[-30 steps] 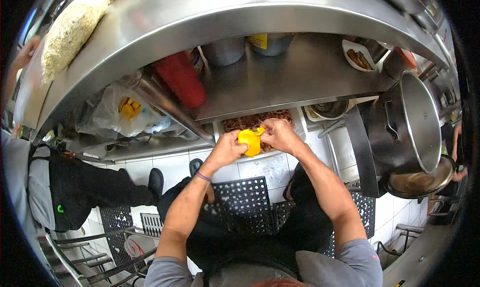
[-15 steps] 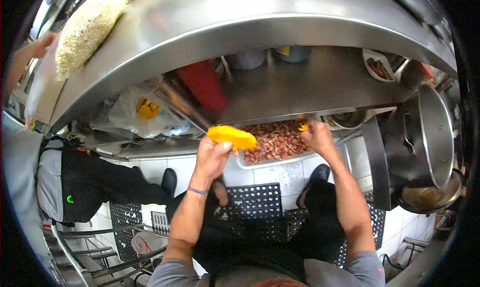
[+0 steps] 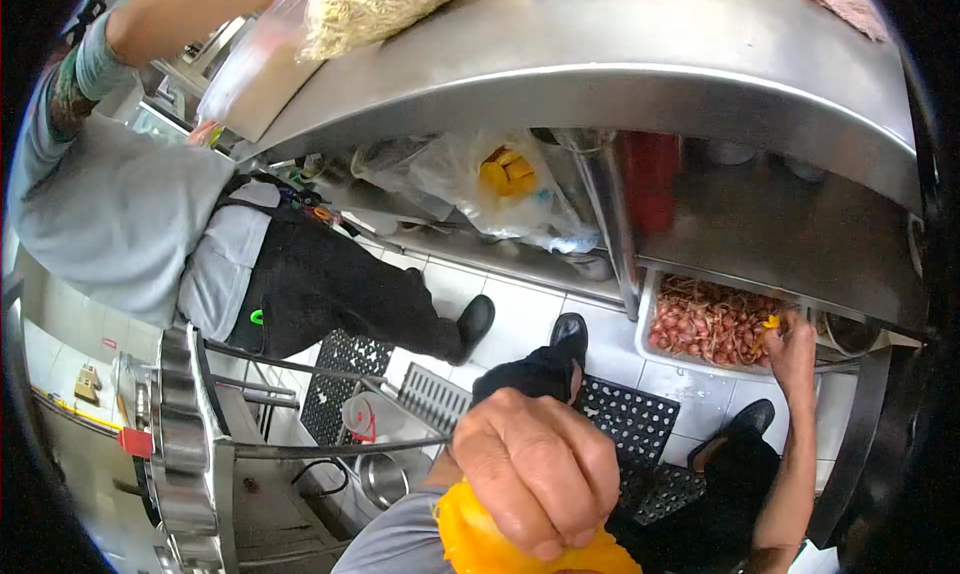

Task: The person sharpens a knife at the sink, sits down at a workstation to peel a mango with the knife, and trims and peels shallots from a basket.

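Note:
My left hand [image 3: 540, 464] is close to the camera at the bottom, fingers wrapped over a bright yellow-orange piece of fruit [image 3: 480, 529] that looks like mango. Part of the fruit runs out of view at the lower edge. Farther off, on the right, my right hand [image 3: 793, 349] pinches a small yellow piece [image 3: 771, 323], too small to name surely. That hand hangs over the right end of a white tray [image 3: 656, 352] on the floor. Small red shallots [image 3: 700, 314] with dry roots fill the tray.
A steel counter [image 3: 640, 29] curves overhead, bearing a bag of pale shreds [image 3: 375, 9]. Beneath, a plastic bag [image 3: 450, 179] holds yellow chunks [image 3: 507, 172]. Another person [image 3: 120, 214] stands at left. Black perforated mats [image 3: 630, 414] and a metal rack [image 3: 320, 449] are below.
My left hand has brought the yellow fruit up close to the camera. The view has swung left, showing more of the other person. My right hand stays over the shallots.

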Demonstrator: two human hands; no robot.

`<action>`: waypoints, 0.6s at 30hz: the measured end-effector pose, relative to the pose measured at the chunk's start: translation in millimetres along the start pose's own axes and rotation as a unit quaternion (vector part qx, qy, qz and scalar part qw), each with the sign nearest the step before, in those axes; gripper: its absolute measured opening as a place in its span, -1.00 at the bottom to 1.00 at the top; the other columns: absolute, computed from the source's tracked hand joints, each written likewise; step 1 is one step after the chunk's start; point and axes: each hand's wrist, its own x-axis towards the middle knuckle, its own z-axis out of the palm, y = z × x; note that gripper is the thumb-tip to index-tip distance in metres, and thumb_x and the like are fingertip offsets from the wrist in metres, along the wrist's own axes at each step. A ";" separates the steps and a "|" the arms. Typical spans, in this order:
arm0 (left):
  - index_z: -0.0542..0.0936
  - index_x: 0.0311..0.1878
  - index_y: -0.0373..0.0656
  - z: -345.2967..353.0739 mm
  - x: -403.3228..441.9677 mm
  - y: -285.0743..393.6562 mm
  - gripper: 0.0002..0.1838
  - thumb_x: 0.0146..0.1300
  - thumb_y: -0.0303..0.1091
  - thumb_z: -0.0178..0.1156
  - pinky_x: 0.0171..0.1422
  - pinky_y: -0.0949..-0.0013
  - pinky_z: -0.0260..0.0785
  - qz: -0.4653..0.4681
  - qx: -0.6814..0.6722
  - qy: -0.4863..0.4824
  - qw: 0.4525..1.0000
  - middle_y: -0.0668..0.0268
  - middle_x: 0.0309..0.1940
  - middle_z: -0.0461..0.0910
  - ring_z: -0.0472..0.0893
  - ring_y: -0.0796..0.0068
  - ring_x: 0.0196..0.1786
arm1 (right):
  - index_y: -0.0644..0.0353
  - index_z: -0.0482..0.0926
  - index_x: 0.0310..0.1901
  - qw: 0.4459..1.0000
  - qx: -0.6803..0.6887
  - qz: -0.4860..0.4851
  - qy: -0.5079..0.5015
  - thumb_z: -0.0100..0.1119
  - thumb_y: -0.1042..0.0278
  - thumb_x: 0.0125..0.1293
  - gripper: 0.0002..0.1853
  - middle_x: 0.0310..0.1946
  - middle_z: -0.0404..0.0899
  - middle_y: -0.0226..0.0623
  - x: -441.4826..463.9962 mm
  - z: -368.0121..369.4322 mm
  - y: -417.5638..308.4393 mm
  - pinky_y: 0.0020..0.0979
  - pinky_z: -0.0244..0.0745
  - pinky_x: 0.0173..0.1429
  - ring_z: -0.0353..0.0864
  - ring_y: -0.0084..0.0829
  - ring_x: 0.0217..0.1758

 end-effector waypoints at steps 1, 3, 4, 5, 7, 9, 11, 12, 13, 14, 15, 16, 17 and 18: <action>0.65 -0.33 -0.32 -5.2 2.4 -3.6 -0.83 0.29 -0.39 0.31 -0.35 0.36 0.55 0.009 0.013 -0.012 1.000 0.03 -0.32 0.62 0.61 0.19 -0.41 | 0.46 0.49 -0.42 1.000 0.001 0.009 -0.004 0.26 0.54 0.01 -0.83 -0.46 0.54 0.14 2.3 0.3 4.9 -0.12 0.45 -0.29 0.59 0.02 -0.41; 0.64 -0.33 -0.30 -10.0 0.1 -6.7 -0.86 0.26 -0.41 0.34 -0.35 0.34 0.57 0.003 0.008 -0.023 1.000 0.04 -0.30 0.61 0.60 0.20 -0.41 | 0.46 0.49 -0.42 1.000 -0.007 0.004 0.003 0.27 0.53 0.01 -0.82 -0.45 0.54 0.14 -1.0 3.1 4.0 -0.12 0.45 -0.29 0.58 0.02 -0.41; 0.63 -0.33 -0.31 -14.4 -0.8 -2.6 -0.87 0.23 -0.44 0.34 -0.36 0.27 0.59 -0.012 -0.004 -0.029 0.999 0.02 -0.30 0.60 0.59 0.17 -0.42 | 0.46 0.49 -0.41 1.000 -0.011 -0.001 0.011 0.27 0.53 0.01 -0.82 -0.45 0.54 0.14 0.8 3.6 1.7 -0.12 0.45 -0.29 0.58 0.02 -0.42; 0.63 -0.33 -0.33 -13.4 -2.6 -1.9 -0.86 0.22 -0.44 0.34 -0.37 0.25 0.58 -0.018 -0.007 -0.018 1.000 0.00 -0.31 0.60 0.58 0.15 -0.43 | 0.46 0.50 -0.40 1.000 -0.026 -0.001 -0.004 0.27 0.53 0.01 -0.82 -0.45 0.54 0.15 0.4 1.9 -0.9 -0.11 0.46 -0.26 0.59 0.04 -0.38; 0.65 -0.33 -0.38 -8.3 -7.2 -2.2 -0.82 0.24 -0.41 0.33 -0.40 0.25 0.52 -0.019 -0.008 0.018 1.000 -0.04 -0.33 0.61 0.58 0.11 -0.44 | 0.46 0.49 -0.41 0.999 -0.020 -0.027 0.016 0.23 0.52 0.02 -0.84 -0.51 0.51 0.11 -0.1 4.1 -0.5 -0.14 0.42 -0.31 0.55 -0.02 -0.45; 0.66 -0.33 -0.40 -5.7 -7.9 -3.1 -0.79 0.25 -0.38 0.33 -0.41 0.26 0.48 -0.014 0.001 0.044 0.999 -0.05 -0.36 0.61 0.58 0.10 -0.44 | 0.45 0.47 -0.43 0.998 -0.008 -0.051 0.042 0.20 0.52 0.03 -0.84 -0.55 0.48 0.06 -0.7 6.8 0.6 -0.18 0.38 -0.35 0.51 -0.10 -0.50; 0.65 -0.32 -0.40 -4.0 -9.1 -0.7 -0.80 0.24 -0.40 0.35 -0.40 0.24 0.48 -0.019 0.013 0.054 0.998 -0.04 -0.37 0.61 0.58 0.10 -0.44 | 0.46 0.47 -0.42 0.999 -0.011 -0.041 0.031 0.20 0.53 0.03 -0.85 -0.55 0.48 0.06 -2.6 6.9 3.1 -0.19 0.39 -0.34 0.51 -0.13 -0.50; 0.65 -0.32 -0.40 -4.4 -8.9 0.7 -0.81 0.23 -0.41 0.35 -0.39 0.24 0.48 -0.030 0.027 0.052 0.998 -0.05 -0.36 0.61 0.58 0.10 -0.43 | 0.46 0.47 -0.42 0.999 -0.011 -0.037 0.030 0.19 0.54 0.02 -0.85 -0.55 0.48 0.06 -0.8 5.7 3.8 -0.20 0.40 -0.34 0.51 -0.15 -0.50; 0.65 -0.32 -0.39 -3.5 -9.9 3.0 -0.82 0.23 -0.42 0.35 -0.38 0.23 0.49 -0.042 0.041 0.051 0.997 -0.05 -0.36 0.62 0.58 0.10 -0.42 | 0.46 0.48 -0.42 0.999 -0.018 -0.028 0.018 0.19 0.54 0.03 -0.85 -0.55 0.48 0.06 -1.0 4.1 4.1 -0.20 0.40 -0.33 0.51 -0.16 -0.49; 0.65 -0.32 -0.39 -2.8 -10.3 4.4 -0.83 0.23 -0.43 0.35 -0.37 0.23 0.49 -0.053 0.056 0.050 0.996 -0.06 -0.35 0.62 0.59 0.10 -0.42 | 0.46 0.49 -0.41 0.999 -0.025 -0.018 0.008 0.19 0.54 0.03 -0.86 -0.54 0.49 0.05 -1.0 2.6 4.3 -0.20 0.41 -0.33 0.51 -0.16 -0.49; 0.64 -0.34 -0.37 -0.1 -9.8 3.7 -0.85 0.19 -0.45 0.36 -0.38 0.24 0.51 -0.046 0.061 0.043 0.996 -0.04 -0.35 0.62 0.59 0.11 -0.43 | 0.46 0.49 -0.41 0.999 -0.032 -0.009 -0.001 0.18 0.54 0.03 -0.86 -0.54 0.49 0.05 -1.1 1.5 4.3 -0.21 0.41 -0.32 0.52 -0.17 -0.48; 0.63 -0.35 -0.36 3.0 -8.5 1.8 -0.87 0.16 -0.48 0.37 -0.39 0.25 0.54 -0.038 0.067 0.035 0.996 -0.02 -0.34 0.61 0.59 0.13 -0.45 | 0.46 0.50 -0.41 1.000 -0.020 -0.011 0.013 0.18 0.54 0.03 -0.86 -0.54 0.50 0.04 -0.7 1.6 3.5 -0.21 0.42 -0.32 0.52 -0.18 -0.48; 0.62 -0.37 -0.34 5.4 -8.8 -0.1 -0.88 0.12 -0.50 0.38 -0.41 0.26 0.56 -0.032 0.075 0.032 0.996 -0.01 -0.34 0.61 0.58 0.14 -0.46 | 0.46 0.51 -0.40 1.000 -0.008 -0.013 0.021 0.18 0.55 0.03 -0.86 -0.53 0.50 0.04 -3.2 2.8 2.6 -0.22 0.42 -0.31 0.52 -0.19 -0.47; 0.63 -0.37 -0.32 3.6 -7.9 -6.0 -0.88 0.18 -0.47 0.36 -0.39 0.31 0.56 -0.003 0.067 0.007 0.998 0.01 -0.33 0.62 0.60 0.17 -0.45 | 0.46 0.51 -0.39 0.999 0.004 -0.015 0.032 0.17 0.55 0.03 -0.87 -0.53 0.51 0.03 -2.4 4.6 2.1 -0.22 0.42 -0.31 0.52 -0.19 -0.47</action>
